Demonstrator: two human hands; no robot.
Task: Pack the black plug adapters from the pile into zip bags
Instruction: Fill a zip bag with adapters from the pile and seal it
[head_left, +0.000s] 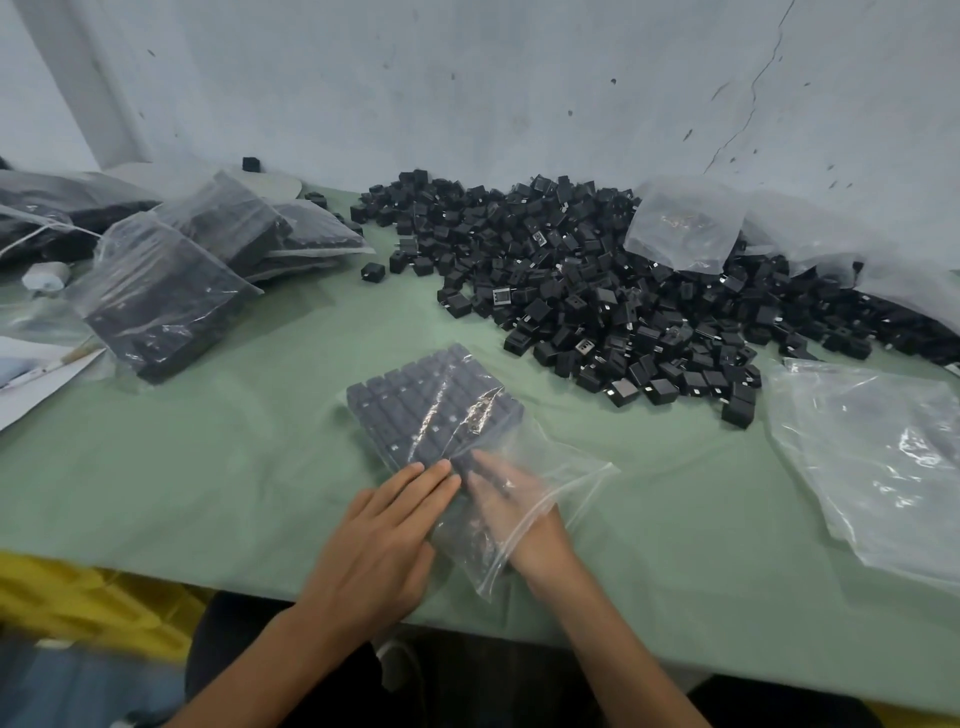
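A clear zip bag (566, 475) lies in the middle of the green table, its far half filled with neat rows of black plug adapters (431, 400). My right hand (511, 506) is inside the bag's open mouth, seen through the plastic, fingers stretched toward the adapters. My left hand (387, 535) lies flat on top of the bag from outside, fingers straight, pressing it down beside the right hand. The big pile of loose black adapters (597, 291) spreads over the table's far right.
Several filled bags (166, 296) are stacked at the far left. Empty clear bags (878, 457) lie at the right, and another empty bag (680, 223) rests on the pile. The table's front edge (156, 564) runs just before me, with something yellow below at left.
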